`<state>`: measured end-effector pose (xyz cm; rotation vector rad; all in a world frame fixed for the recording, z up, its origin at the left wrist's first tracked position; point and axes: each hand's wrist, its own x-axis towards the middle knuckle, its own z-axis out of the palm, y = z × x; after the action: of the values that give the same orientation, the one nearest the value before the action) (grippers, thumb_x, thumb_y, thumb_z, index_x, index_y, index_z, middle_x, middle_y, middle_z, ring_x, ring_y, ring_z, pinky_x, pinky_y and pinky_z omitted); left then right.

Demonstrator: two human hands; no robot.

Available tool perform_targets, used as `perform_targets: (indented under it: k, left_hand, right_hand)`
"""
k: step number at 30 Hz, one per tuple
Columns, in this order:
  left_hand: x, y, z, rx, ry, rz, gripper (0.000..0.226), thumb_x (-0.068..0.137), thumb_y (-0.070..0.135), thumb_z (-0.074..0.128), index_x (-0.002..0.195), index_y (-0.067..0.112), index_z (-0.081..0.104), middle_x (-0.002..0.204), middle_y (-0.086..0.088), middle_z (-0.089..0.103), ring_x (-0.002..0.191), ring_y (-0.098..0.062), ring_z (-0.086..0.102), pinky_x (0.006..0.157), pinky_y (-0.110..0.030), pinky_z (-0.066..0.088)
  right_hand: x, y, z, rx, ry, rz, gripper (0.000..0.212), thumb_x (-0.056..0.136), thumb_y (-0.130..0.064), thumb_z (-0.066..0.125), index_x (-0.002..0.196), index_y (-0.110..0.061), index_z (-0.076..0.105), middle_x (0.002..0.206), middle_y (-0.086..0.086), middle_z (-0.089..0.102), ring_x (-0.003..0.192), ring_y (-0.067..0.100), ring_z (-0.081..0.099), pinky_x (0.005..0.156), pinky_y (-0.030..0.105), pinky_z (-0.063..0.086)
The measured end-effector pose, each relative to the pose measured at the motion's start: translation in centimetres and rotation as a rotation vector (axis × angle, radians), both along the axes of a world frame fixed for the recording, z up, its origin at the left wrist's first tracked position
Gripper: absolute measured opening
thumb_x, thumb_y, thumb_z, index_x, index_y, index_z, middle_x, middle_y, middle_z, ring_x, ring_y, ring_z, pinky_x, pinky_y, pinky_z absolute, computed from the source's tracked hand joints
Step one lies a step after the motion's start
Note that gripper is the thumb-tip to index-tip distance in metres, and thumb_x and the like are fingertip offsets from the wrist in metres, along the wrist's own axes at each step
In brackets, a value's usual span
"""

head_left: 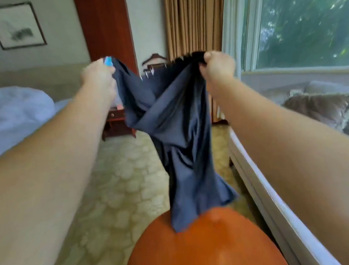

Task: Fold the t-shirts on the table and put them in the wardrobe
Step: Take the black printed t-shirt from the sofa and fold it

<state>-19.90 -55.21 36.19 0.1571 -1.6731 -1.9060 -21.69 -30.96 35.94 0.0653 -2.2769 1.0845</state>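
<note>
Patterned carpet (pixel 115 189), bed (pixel 11 116), bright window (pixel 307 21)

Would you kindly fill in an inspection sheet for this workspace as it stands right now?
Surface: round orange-brown wooden table; the shirt's lower hem hangs at its far edge, contact unclear.
Job's things: dark navy t-shirt, held up in the air, unfolded and twisted.
Clutter: nothing seen.
Hands: left hand and right hand each grip the shirt's top edge, apart from each other.
Cables: nothing seen.
Surroundings: white-covered bed on the left, brown fringed cushion on a sofa on the right, large window, beige curtain, pale patterned carpet.
</note>
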Motion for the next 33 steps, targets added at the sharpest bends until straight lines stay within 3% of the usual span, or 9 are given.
perform_targets:
  k: [6,10,13,15,19,21,24,28,33]
  left_hand:
    - [7.8,-2.3,1.2,-0.439,-0.167,0.204,0.034,0.093,-0.003,0.048,0.066,0.016,0.042,0.06,0.0,0.045,0.048,-0.008,0.042,0.039,-0.015,0.033]
    - [12.0,-2.6,-5.4,-0.237,-0.279,-0.132,0.019,0.094,-0.007,0.052,0.095,0.009,0.061,0.075,0.005,0.067,0.072,-0.004,0.061,0.081,-0.019,0.053]
    - [15.1,-2.4,-9.7,-0.282,-0.403,-0.245,0.025,0.093,-0.009,0.051,0.108,0.008,0.062,0.066,0.008,0.071,0.076,-0.004,0.064,0.093,-0.021,0.046]
    - [16.7,-2.3,-12.6,-0.303,-0.467,-0.266,0.024,0.092,-0.013,0.049,0.102,0.002,0.064,0.083,-0.004,0.071,0.088,-0.011,0.064,0.092,-0.024,0.044]
    - [19.6,-2.1,-18.9,-0.282,-0.6,-0.307,0.027,0.089,-0.018,0.049,0.094,0.002,0.067,0.11,-0.011,0.066,0.113,-0.022,0.057,0.105,-0.03,0.039]
    - [20.6,-1.7,-21.0,-0.251,-0.632,-0.332,0.029,0.089,-0.017,0.05,0.098,0.005,0.066,0.106,-0.008,0.069,0.112,-0.022,0.06,0.108,-0.033,0.039]
    - [22.2,-0.6,-22.9,-0.154,-0.605,-0.35,0.031,0.091,-0.016,0.045,0.103,0.006,0.063,0.107,-0.009,0.068,0.102,-0.017,0.062,0.103,-0.032,0.042]
    - [23.7,0.8,-24.3,-0.067,-0.563,-0.307,0.011,0.093,0.007,0.059,0.103,0.002,0.061,0.102,-0.013,0.068,0.091,-0.015,0.065,0.087,-0.028,0.049]
    - [25.9,1.4,-25.9,-0.358,-0.713,-0.19,0.01,0.088,0.008,0.069,0.092,0.0,0.065,0.062,-0.006,0.07,0.07,-0.015,0.064,0.055,-0.022,0.051]
  right_hand:
    - [3.3,7.6,1.6,0.435,-0.014,-0.36,0.035,0.105,-0.019,0.038,0.132,-0.001,0.048,0.128,0.021,0.054,0.121,0.035,0.051,0.089,0.036,0.043]
    - [6.3,12.8,-5.8,0.552,-0.222,-0.35,0.048,0.103,-0.042,0.038,0.13,-0.006,0.053,0.124,0.014,0.06,0.118,0.028,0.057,0.087,0.03,0.046]
    - [9.2,16.4,-11.4,0.338,-0.299,-0.259,0.053,0.1,-0.054,0.037,0.129,-0.013,0.053,0.121,0.006,0.063,0.114,0.022,0.058,0.085,0.026,0.048]
    - [10.5,18.3,-15.4,0.172,-0.415,-0.252,0.048,0.1,-0.053,0.036,0.127,-0.017,0.055,0.12,0.002,0.063,0.114,0.02,0.058,0.083,0.025,0.051]
    - [13.7,19.4,-22.0,-0.49,-0.436,-0.076,0.011,0.099,-0.01,0.052,0.096,-0.006,0.061,0.114,0.016,0.061,0.104,0.031,0.062,0.077,0.027,0.056]
    - [15.8,20.0,-24.3,-0.736,-0.413,-0.06,0.021,0.093,0.006,0.053,0.075,-0.004,0.059,0.098,0.027,0.062,0.083,0.03,0.063,0.066,0.023,0.057]
    - [18.4,20.5,-25.5,-0.882,-0.403,0.029,0.02,0.095,0.003,0.053,0.078,-0.003,0.059,0.084,0.018,0.061,0.068,0.022,0.066,0.056,0.016,0.056]
    - [20.3,21.3,-26.4,-0.935,-0.4,0.084,0.008,0.094,0.003,0.055,0.091,0.005,0.063,0.086,0.019,0.064,0.076,0.025,0.066,0.061,0.019,0.058]
    - [23.7,21.3,-27.0,-0.833,-0.535,0.21,0.013,0.094,0.004,0.054,0.085,0.0,0.061,0.087,0.02,0.065,0.076,0.025,0.067,0.067,0.022,0.06]
